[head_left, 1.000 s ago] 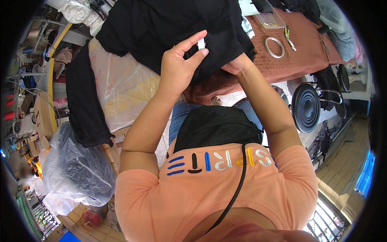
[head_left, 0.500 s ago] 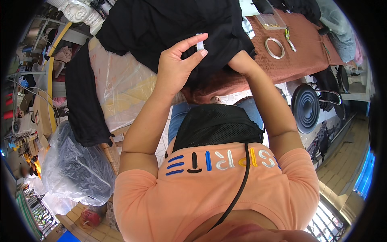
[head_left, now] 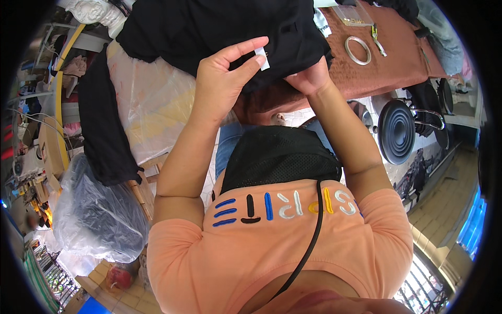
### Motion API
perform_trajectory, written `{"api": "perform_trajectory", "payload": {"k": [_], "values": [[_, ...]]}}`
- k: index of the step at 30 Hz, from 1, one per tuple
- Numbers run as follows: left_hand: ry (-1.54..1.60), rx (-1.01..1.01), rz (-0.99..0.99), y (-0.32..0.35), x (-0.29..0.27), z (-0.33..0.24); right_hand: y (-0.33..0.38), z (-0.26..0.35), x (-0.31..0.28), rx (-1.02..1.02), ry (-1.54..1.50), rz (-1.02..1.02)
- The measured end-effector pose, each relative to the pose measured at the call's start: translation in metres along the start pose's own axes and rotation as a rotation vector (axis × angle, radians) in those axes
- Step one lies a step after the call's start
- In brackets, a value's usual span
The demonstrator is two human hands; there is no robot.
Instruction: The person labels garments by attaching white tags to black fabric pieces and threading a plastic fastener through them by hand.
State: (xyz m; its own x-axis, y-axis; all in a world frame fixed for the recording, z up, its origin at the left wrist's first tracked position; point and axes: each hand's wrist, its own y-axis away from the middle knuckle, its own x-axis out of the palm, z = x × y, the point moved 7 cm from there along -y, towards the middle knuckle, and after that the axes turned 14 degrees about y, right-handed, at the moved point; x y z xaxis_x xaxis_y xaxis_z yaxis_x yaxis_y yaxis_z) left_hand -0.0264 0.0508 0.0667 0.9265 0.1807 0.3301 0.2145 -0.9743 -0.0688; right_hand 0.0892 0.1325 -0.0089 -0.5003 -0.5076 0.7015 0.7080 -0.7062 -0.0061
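A black garment (head_left: 209, 36) is spread over the far side of the table before me. My left hand (head_left: 225, 76) is over it, thumb and forefinger curved around a small white label (head_left: 263, 59), the thumb tip against its side. The hand's other fingers are out of sight. At the near right edge of the cloth is my right hand (head_left: 309, 77), palm partly turned up, its fingers tucked under the black fabric and mostly hidden.
To the right, the brown cloth-covered table (head_left: 387, 68) bears a ring of clear tape (head_left: 357, 51), a yellow-green cutter (head_left: 377, 41) and a clear plastic box (head_left: 353, 15). A round black stool (head_left: 397, 131) stands right. Black cloth (head_left: 102, 120) and a plastic-wrapped bundle (head_left: 97, 214) are at left.
My right hand has drawn back slightly to the left and turned its palm more upward. The white label is tilted and a little lower between my left fingers. The garment has shifted slightly.
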Motion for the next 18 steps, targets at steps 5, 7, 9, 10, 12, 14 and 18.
{"api": "perform_trajectory", "payload": {"k": [5,7,9,10,12,14,18], "values": [[-0.020,0.002,0.019,0.007,0.005,0.001,0.004,-0.002,0.013,0.001,-0.381,0.355],[-0.052,0.008,0.050,0.009,0.005,-0.001,0.000,-0.003,-0.013,-0.032,-0.233,0.156],[-0.079,0.001,0.050,0.011,0.005,-0.002,-0.001,-0.001,-0.028,-0.076,-0.130,0.059],[-0.093,-0.001,0.050,0.012,0.004,-0.002,-0.001,0.002,-0.028,-0.103,-0.102,0.061],[-0.113,0.016,0.068,0.013,0.004,-0.002,0.001,0.005,-0.033,-0.131,-0.057,0.078],[-0.134,0.034,0.084,0.013,0.005,-0.002,0.004,0.004,-0.040,-0.132,-0.020,0.105],[-0.154,0.037,0.092,0.014,0.006,0.000,0.005,0.002,-0.053,-0.128,0.165,-0.057]]}}
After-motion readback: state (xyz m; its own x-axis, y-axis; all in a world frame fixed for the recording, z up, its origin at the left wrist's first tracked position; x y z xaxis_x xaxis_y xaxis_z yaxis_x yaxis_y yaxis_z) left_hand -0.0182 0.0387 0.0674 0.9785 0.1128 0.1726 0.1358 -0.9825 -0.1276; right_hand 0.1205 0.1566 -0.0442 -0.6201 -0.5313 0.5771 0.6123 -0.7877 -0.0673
